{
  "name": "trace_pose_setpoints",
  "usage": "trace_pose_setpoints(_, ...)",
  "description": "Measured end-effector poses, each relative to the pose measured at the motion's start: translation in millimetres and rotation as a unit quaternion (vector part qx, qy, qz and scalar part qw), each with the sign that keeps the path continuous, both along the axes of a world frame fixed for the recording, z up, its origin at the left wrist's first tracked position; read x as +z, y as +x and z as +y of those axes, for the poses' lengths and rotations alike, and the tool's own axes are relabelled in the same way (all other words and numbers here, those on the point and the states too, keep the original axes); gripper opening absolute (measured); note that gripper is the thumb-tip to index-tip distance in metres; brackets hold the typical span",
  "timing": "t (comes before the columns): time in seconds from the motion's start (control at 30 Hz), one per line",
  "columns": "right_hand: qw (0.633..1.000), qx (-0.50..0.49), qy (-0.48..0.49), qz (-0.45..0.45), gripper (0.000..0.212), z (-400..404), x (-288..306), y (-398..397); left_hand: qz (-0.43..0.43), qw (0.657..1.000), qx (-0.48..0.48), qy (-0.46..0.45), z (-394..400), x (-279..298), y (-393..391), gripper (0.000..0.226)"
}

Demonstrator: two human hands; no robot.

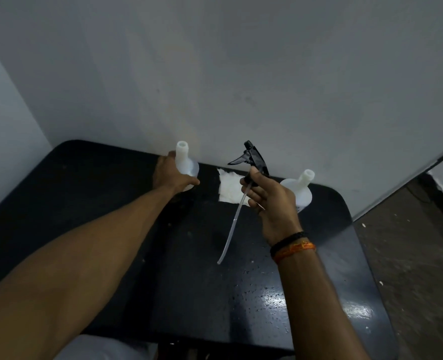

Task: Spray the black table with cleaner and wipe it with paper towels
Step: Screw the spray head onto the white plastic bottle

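My left hand (172, 174) grips a white plastic bottle (186, 162) with an open neck, standing at the back of the black table (111, 203). Held up over the table in my right hand (267, 196) is a black trigger spray head (251, 158), pinched at its collar. Its clear dip tube (232, 229) hangs down toward me. A second white bottle (299, 185), also uncapped, stands behind my right hand. A folded white paper towel (229, 187) lies flat between the two bottles.
A grey wall (241, 74) rises directly behind the table. Speckled brown floor (410, 242) lies to the right of the table's rounded edge. Light specks and a glare patch mark the tabletop near its front right.
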State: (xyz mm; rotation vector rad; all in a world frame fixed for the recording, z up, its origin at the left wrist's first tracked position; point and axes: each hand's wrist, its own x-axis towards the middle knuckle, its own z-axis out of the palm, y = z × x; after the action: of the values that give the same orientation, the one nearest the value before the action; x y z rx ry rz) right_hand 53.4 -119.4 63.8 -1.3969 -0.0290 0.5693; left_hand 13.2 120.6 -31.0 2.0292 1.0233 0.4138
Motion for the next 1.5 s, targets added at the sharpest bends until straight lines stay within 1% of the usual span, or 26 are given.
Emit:
trace_pose_setpoints(0.07,1.000,0.000,0.013,0.004,0.040,-0.8,1.3,0.5,0.011,1.000,-0.007,0.015,-1.0,-1.0,-3.5,0.091)
trace_pose_setpoints(0.13,1.000,-0.006,0.026,0.003,0.039,-1.4,3.1,0.2,0.014,0.999,-0.026,0.028,-7.6,-2.4,-11.0,0.088)
trace_pose_setpoints(0.27,0.999,-0.001,0.052,0.000,0.024,-3.3,6.9,-1.4,0.013,0.996,-0.080,0.034,-27.0,-1.2,-32.2,0.091)
trace_pose_setpoints(0.33,0.998,0.003,0.068,-0.005,0.021,-4.3,9.7,-2.8,0.018,0.994,-0.101,0.035,-39.8,1.0,-44.7,0.091)
trace_pose_setpoints(0.53,0.990,-0.021,0.134,-0.027,0.022,-6.6,16.5,-4.7,0.011,0.989,-0.146,0.019,-71.6,-1.4,-72.4,0.093)
trace_pose_setpoints(0.67,0.982,-0.037,0.183,-0.040,0.023,-9.9,21.2,-5.1,-0.001,0.987,-0.159,0.020,-81.0,-1.6,-79.5,0.087)
trace_pose_setpoints(0.83,0.977,-0.064,0.198,-0.056,0.023,-9.2,22.7,-4.5,-0.005,0.986,-0.167,0.002,-86.4,-3.6,-82.3,0.098)
trace_pose_setpoints(1.13,0.973,-0.091,0.200,-0.068,0.030,-4.4,22.4,-5.1,0.001,0.983,-0.183,-0.009,-93.2,-4.9,-82.1,0.103)
trace_pose_setpoints(1.27,0.977,-0.085,0.165,-0.103,0.031,2.9,21.5,-11.7,0.001,0.982,-0.187,-0.008,-97.2,-5.2,-82.2,0.107)
trace_pose_setpoints(1.33,0.978,-0.072,0.157,-0.121,0.033,7.6,19.8,-16.2,0.001,0.982,-0.187,-0.024,-98.2,-5.0,-82.6,0.117)
trace_pose_setpoints(1.43,0.975,-0.032,0.159,-0.153,0.027,12.1,14.4,-20.9,0.011,0.982,-0.178,-0.066,-98.4,-4.8,-83.1,0.136)
trace_pose_setpoints(1.5,0.974,-0.006,0.150,-0.171,0.028,14.3,9.6,-22.1,0.017,0.980,-0.182,-0.082,-98.2,-6.9,-83.0,0.134)
